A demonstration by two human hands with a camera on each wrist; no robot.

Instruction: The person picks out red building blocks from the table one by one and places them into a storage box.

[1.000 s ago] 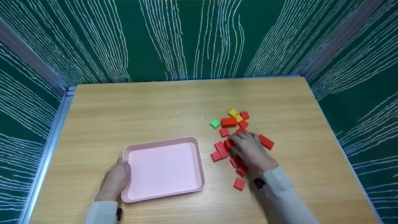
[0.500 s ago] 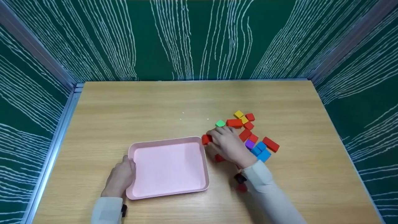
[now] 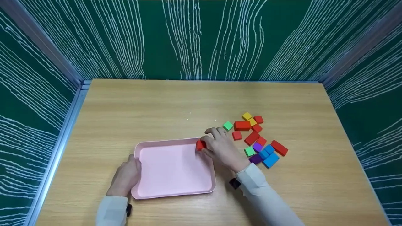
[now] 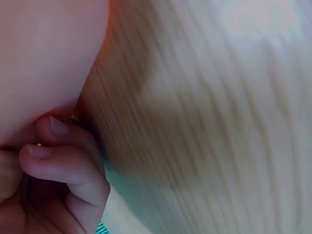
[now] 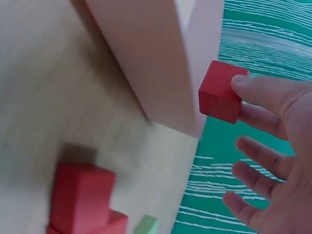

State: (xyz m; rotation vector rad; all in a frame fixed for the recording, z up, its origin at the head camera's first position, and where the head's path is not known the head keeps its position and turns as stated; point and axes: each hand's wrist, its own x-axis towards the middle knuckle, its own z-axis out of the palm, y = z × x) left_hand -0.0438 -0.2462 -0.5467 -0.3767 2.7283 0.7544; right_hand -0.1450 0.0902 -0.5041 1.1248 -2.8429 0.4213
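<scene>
Between thumb and index finger, my right hand (image 3: 221, 150) pinches a red cube (image 3: 201, 145); its other fingers are spread apart in the right wrist view. That cube (image 5: 222, 91) is raised over the far right corner of a pink tray (image 3: 136, 171), near the rim. My left hand (image 3: 126, 174) holds the tray's left side; in the left wrist view, bent fingers (image 4: 73, 170) touch the tray wall (image 4: 48, 58). Right of the tray lie loose blocks, among them a red rectangular block (image 3: 242, 126), a green cube (image 3: 228, 126) and a blue block (image 3: 270, 160).
Yellow cubes (image 3: 247, 116) lie at the back of the pile and a dark purple block (image 3: 256, 158) at its front. More red blocks (image 5: 80, 197) show in the right wrist view. Green walls (image 3: 157, 40) with white lines stand around the wooden table (image 3: 141, 110).
My right hand has carried the red cube left from the pile to over the tray, uncovering blue, purple and green blocks. The left hand stays on the tray; the whole view shifts slightly.
</scene>
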